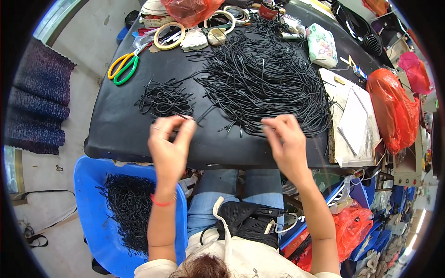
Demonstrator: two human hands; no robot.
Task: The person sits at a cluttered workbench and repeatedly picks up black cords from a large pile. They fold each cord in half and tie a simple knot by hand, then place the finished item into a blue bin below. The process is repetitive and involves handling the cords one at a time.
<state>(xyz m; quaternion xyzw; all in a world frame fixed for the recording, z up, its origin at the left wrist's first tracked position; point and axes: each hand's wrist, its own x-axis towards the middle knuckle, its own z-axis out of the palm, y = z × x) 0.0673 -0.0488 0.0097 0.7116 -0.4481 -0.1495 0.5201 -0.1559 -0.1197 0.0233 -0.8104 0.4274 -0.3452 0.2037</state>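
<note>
Over the front edge of the black-covered table [222, 155], my left hand [168, 143] is closed in a pinch, with a thin dark cord end showing at its fingertips. Just beyond it lies a small heap of looped black cords [167, 98]. My right hand [286, 143] is also pinched, at the near edge of a large pile of loose black cords [273, 83]. Whatever its fingertips hold is too small and blurred to make out. The two hands are well apart.
Scissors with yellow and green handles [124, 67], tape rolls [169, 36] and a red bag [192, 9] lie at the back left. A floral tissue pack [321, 45] and a white board [354, 120] sit right. A blue tub [85, 204] holding black cords stands below left.
</note>
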